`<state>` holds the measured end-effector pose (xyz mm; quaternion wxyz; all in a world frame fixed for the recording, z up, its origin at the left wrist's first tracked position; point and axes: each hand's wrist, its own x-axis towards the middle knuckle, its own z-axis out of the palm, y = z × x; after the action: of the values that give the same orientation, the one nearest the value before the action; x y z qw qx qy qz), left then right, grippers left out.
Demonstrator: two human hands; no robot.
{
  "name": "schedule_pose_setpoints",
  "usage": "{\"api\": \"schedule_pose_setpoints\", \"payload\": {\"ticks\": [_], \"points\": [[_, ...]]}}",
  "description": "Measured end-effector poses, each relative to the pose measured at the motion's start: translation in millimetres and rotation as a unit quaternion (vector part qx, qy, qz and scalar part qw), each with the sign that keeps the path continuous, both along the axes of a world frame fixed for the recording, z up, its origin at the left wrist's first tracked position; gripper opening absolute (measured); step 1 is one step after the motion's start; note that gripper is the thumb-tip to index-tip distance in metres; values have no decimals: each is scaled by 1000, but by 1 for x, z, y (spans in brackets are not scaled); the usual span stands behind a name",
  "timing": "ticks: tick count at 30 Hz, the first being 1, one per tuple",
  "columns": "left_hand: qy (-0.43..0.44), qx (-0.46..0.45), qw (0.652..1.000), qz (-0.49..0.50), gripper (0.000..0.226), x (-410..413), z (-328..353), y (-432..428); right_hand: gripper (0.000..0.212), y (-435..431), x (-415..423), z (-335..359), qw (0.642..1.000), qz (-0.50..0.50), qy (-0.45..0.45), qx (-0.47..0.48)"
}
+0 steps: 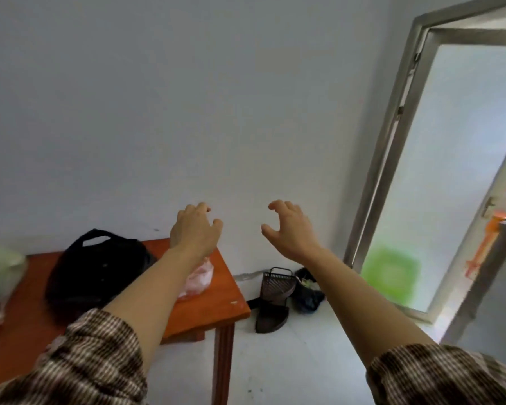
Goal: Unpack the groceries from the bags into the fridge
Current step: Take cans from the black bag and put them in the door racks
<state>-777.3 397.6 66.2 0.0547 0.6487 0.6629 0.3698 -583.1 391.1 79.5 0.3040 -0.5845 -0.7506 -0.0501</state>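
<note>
The pale wall [187, 97] fills most of the view, straight beyond the fingertips of both hands. To the right of the right fingers stands a door [462, 171] with frosted glass in a metal frame. Below the left fingers is a reddish wooden table [225, 305]. On it, down and to the left of these fingers, lies a big black bag [100, 273] that looks full. Farther left, at the edge of the view, is a pale green bag [0, 270], blurred. The left hand [195, 232] and the right hand [289, 229] are raised side by side, well apart. The fingers of each are spread and half bent like a claw, and they hold nothing and touch nothing. Just under the left wrist a small pink bag [200, 277] rests on the table, partly hidden by the forearm. Low between the two hands, on the floor, leans a dark dustpan [275, 290]. No fridge is in view. I judge that most of the work is left: the bags sit unopened on the table, and whether any item is already stored cannot be told.
</note>
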Motion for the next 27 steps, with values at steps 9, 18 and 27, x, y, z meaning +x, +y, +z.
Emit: {"api": "schedule_pose_setpoints", "payload": {"ticks": [9,18,27], "points": [[34,-60,994,82,45,-154,-94,76,50,111,-149,-108,991,54,-4,-123],[70,-119,985,101,50,-263,-150,210,45,251,-263,-169,978,99,-45,-177],[103,-165,980,37,51,-342,-202,306,41,340,-351,-212,965,95,-76,-231]]}}
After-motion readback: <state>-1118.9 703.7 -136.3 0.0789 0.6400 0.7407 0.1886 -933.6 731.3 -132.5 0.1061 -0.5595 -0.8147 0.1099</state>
